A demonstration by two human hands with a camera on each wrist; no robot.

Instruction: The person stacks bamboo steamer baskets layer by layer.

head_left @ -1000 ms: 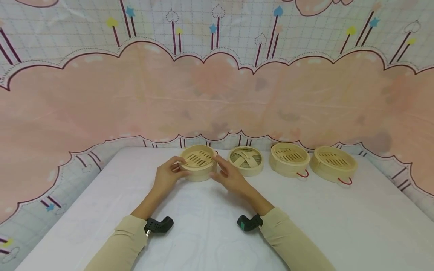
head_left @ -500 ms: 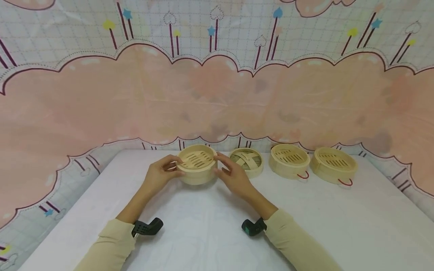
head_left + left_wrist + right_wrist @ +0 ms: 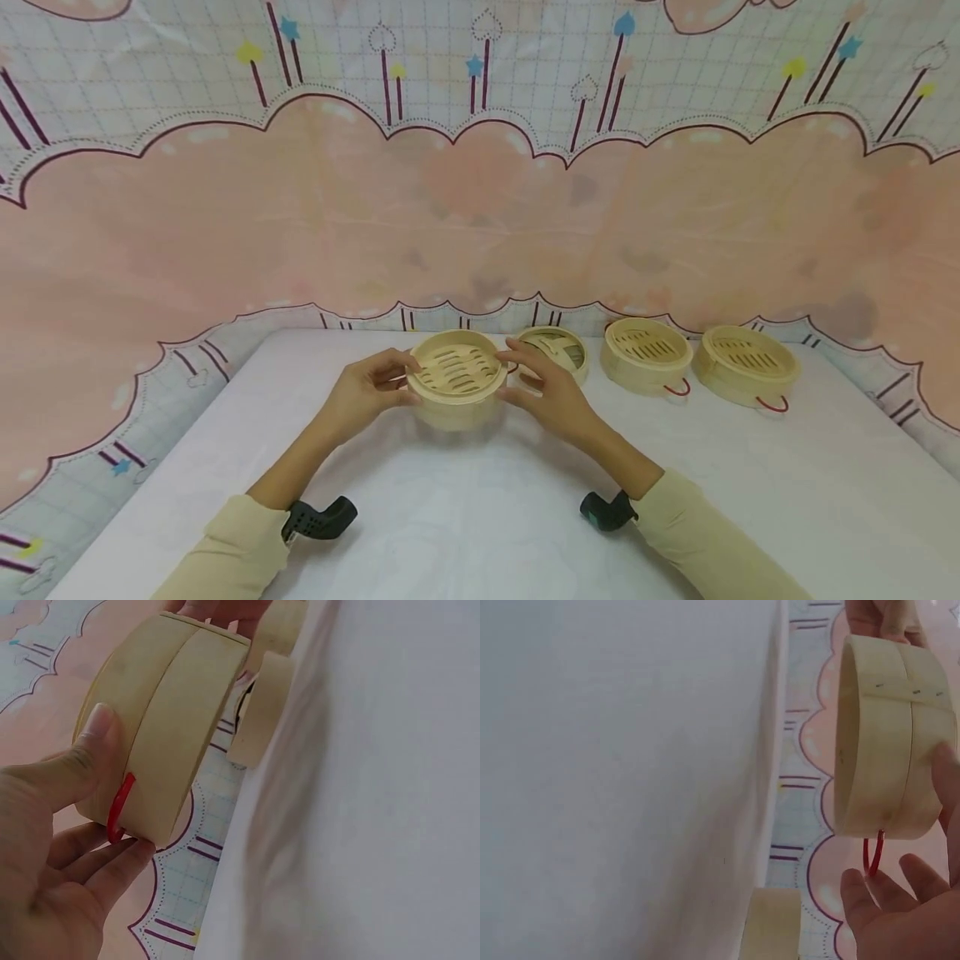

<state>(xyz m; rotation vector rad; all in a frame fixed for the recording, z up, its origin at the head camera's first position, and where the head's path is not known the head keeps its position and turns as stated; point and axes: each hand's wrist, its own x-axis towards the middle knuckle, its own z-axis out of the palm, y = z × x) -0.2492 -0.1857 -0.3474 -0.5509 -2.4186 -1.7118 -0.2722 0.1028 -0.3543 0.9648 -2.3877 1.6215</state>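
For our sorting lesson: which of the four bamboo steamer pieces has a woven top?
The bamboo steamer lid, second from left, partly behind the right hand: broad strips cross its top. The held steamer basket and two rightmost baskets have slots.

Steamer basket point(image 3: 458, 383) now up off the table point(image 3: 457, 525), nearer and farther right.

Your left hand point(image 3: 369, 389) and right hand point(image 3: 557, 396) faced each other, thumbs point(image 3: 79, 761) apart from curved fingers point(image 3: 116, 881), wrists point(image 3: 276, 487) behind them.
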